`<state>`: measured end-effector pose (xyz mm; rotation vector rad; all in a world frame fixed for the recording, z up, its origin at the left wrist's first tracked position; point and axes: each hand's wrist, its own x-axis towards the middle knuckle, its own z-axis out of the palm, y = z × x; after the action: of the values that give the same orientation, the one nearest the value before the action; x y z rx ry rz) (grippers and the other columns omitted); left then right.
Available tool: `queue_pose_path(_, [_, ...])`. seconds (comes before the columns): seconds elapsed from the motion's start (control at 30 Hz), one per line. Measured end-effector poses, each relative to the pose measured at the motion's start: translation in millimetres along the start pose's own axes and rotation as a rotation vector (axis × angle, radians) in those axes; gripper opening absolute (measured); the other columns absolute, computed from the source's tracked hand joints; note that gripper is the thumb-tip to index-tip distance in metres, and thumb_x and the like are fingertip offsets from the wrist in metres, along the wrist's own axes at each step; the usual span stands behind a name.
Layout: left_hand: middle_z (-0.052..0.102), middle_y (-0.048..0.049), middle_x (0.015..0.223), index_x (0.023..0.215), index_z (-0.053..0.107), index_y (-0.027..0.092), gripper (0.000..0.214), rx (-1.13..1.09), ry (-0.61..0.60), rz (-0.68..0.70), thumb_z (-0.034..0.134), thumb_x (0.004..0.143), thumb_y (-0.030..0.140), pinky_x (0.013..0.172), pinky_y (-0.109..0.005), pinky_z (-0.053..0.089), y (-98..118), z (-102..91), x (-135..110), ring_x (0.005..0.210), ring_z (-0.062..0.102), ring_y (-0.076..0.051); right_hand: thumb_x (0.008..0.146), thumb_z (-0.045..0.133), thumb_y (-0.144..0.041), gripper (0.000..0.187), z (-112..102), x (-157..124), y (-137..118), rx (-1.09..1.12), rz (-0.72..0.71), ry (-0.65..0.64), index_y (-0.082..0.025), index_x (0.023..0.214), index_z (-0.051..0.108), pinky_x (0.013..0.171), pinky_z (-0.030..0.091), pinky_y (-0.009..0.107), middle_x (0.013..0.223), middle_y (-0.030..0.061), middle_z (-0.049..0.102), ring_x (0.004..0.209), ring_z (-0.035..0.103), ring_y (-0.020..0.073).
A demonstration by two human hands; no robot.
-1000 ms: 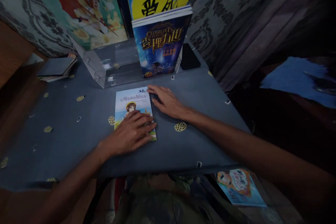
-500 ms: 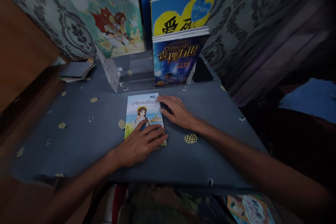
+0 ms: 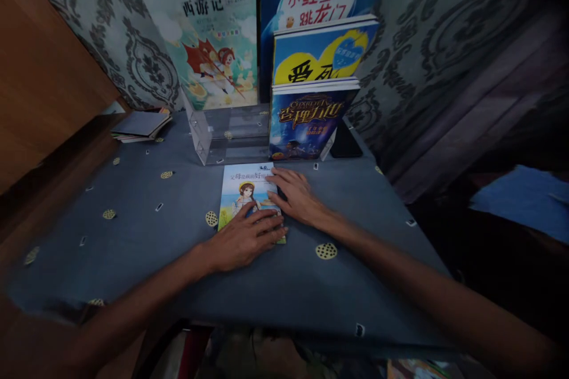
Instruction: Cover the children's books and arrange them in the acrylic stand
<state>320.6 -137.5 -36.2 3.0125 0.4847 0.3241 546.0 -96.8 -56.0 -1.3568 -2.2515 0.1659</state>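
My left hand [image 3: 242, 240]: flat, palm down, fingers spread over the lower half of the thin paperback [image 3: 246, 188]; it presses and grips nothing.
My right hand [image 3: 297, 195]: also flat, fingers laid along the paperback's right edge near the top; I cannot tell whether a fingertip is tucked under the cover.
Paperback: face up on the grey tablecloth [image 3: 155, 249], just in front of the clear stand [image 3: 222, 136], with one hand on each side of it.
Risk, sliding: the cloth looks loose, so a sideways push could wrinkle it and make the book skate instead of lifting.
Risk, creasing: if I raised the right edge with my left palm weighing on the cover, I think the soft cover would bend (it looks very thin).
Risk, knocking: the dark blue book [image 3: 306, 121] stands upright in the stand just beyond my knuckles, and a careless forward lift could tip it and the yellow-heart book [image 3: 320, 53] behind it.
Risk, light: the room is dim, so edges are hard to judge.
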Motion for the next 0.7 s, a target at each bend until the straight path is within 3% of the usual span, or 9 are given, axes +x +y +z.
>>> queue_pose_path(0.17, [0.065,-0.0095,0.139,0.14,0.057,0.022,0.038,-0.103,-0.011,-0.023,0.046,0.105,0.032,0.122,-0.057,0.029,0.5,-12.0,4.2,0.138,0.052,-0.026,0.097,0.052,-0.023,0.03,4.6,27.5,-14.9,0.045,-0.173,-0.013,-0.015,0.118,0.071,0.112,0.042,0.053,0.13,0.0177,0.07,0.132,0.057,0.0309])
queue_pose_path(0.27, [0.073,-0.0082,0.125,0.129,0.065,0.021,0.033,-0.327,0.064,-0.079,0.047,0.104,0.034,0.114,-0.045,0.043,-9.3,-25.1,3.8,0.122,0.064,-0.022,0.097,0.053,-0.022,0.029,15.8,45.6,-22.4,0.136,-0.215,-0.034,-0.018,0.121,0.069,0.113,0.043,0.05,0.129,0.0142,0.071,0.132,0.058,0.0273])
queue_pose_path(0.33, [0.076,-0.0066,0.109,0.115,0.069,0.02,0.03,-0.421,0.189,-0.222,0.043,0.105,0.03,0.098,-0.035,0.053,-26.9,-29.7,2.7,0.105,0.069,-0.019,0.096,0.056,-0.021,0.03,23.2,54.3,-24.8,0.165,-0.211,-0.037,-0.018,0.123,0.068,0.114,0.043,0.051,0.132,0.0145,0.07,0.134,0.058,0.0272])
queue_pose_path(0.4, [0.074,-0.0062,0.098,0.104,0.068,0.018,0.027,-0.353,0.344,-0.414,0.042,0.103,0.027,0.088,-0.034,0.055,-51.5,-27.8,1.9,0.093,0.069,-0.019,0.095,0.056,-0.019,0.031,28.4,59.4,-26.0,0.17,-0.205,-0.045,-0.017,0.124,0.068,0.115,0.042,0.051,0.134,0.0161,0.068,0.136,0.056,0.0273])
queue_pose_path(0.47, [0.071,-0.0078,0.101,0.109,0.065,0.017,0.022,-0.152,0.428,-0.55,0.046,0.098,0.021,0.09,-0.039,0.053,-77.1,-20.4,1.7,0.099,0.065,-0.023,0.096,0.055,-0.018,0.033,31.0,61.2,-26.8,0.16,-0.194,-0.046,-0.016,0.126,0.067,0.116,0.041,0.051,0.136,0.017,0.067,0.137,0.055,0.0271])
queue_pose_path(0.57, [0.065,-0.0121,0.114,0.119,0.061,0.016,0.03,0.004,0.379,-0.594,0.045,0.094,0.015,0.099,-0.046,0.05,-103.9,-6.5,2.2,0.111,0.061,-0.026,0.096,0.054,-0.019,0.034,31.4,58.9,-26.5,0.143,-0.157,-0.033,-0.016,0.128,0.067,0.117,0.04,0.053,0.14,0.0177,0.065,0.139,0.054,0.0277])
queue_pose_path(0.7, [0.063,-0.0135,0.122,0.122,0.06,0.016,0.031,0.028,0.314,-0.598,0.043,0.096,0.016,0.102,-0.048,0.049,-111.0,1.8,1.6,0.116,0.059,-0.027,0.097,0.054,-0.022,0.036,25.7,48.3,-16.6,0.087,-0.04,0.006,-0.014,0.13,0.066,0.117,0.041,0.054,0.144,0.0202,0.061,0.14,0.053,0.0303])
